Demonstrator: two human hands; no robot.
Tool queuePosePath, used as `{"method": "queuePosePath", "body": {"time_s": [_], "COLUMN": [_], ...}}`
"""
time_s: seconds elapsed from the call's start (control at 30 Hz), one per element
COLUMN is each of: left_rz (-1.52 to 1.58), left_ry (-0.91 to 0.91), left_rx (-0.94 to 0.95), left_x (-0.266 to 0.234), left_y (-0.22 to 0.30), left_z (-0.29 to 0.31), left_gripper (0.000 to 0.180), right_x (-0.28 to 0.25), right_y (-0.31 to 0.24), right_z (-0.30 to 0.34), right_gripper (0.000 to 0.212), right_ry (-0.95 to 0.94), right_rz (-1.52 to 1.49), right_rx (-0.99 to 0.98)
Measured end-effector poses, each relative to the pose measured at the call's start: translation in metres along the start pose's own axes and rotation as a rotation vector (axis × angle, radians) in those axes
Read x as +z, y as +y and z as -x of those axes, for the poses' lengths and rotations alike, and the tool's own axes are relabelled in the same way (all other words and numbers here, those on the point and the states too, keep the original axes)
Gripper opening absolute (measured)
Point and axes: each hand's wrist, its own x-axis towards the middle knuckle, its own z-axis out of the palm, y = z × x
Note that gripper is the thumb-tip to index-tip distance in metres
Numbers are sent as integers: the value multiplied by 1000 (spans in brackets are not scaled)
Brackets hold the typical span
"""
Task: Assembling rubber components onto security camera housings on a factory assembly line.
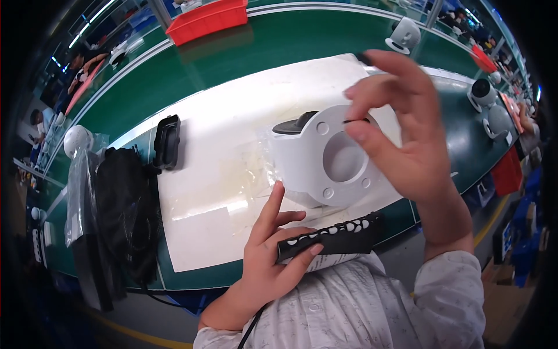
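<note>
A white plastic housing lies on the white work mat with its round-holed, ring-shaped base turned toward me and a dark part at its upper left. Above the base's right edge is my right hand, thumb and a finger pinched on a small black piece. Another dark bit shows at the tip of its raised index finger. My left hand, near the mat's front edge, grips a black sheet with a row of white rounded spots, its thumb on top and index finger pointing out toward the housing.
The white mat covers the green bench. Left of it are a black open case, a black mesh bag and a clear plastic bag. A red bin and white round-headed units stand farther off. People work at other benches.
</note>
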Motion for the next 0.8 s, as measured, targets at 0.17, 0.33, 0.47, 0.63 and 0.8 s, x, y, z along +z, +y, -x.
{"method": "queuePosePath", "body": {"time_s": [0.17, 0.33, 0.47, 0.63, 0.8], "left_rz": [34, 55, 43, -9, -15], "left_ry": [-10, -17, -24, 3, 1], "left_rx": [-30, -5, 12, 72, 108], "left_x": [-1, -2, -3, -3, 0], "left_y": [-1, -3, -4, -3, -2], "left_z": [1, 3, 2, 1, -1], "left_gripper": [22, 22, 22, 25, 25], "right_x": [10, 12, 4, 5, 3], "right_y": [-3, -4, -13, -18, -31], "right_z": [-3, 2, -2, 2, 5], "right_gripper": [50, 45, 42, 43, 44], "right_ry": [-101, -63, -133, -142, -230], "right_rz": [-171, 228, 644, 601, 688], "right_rx": [231, -8, -270, -297, -296]}}
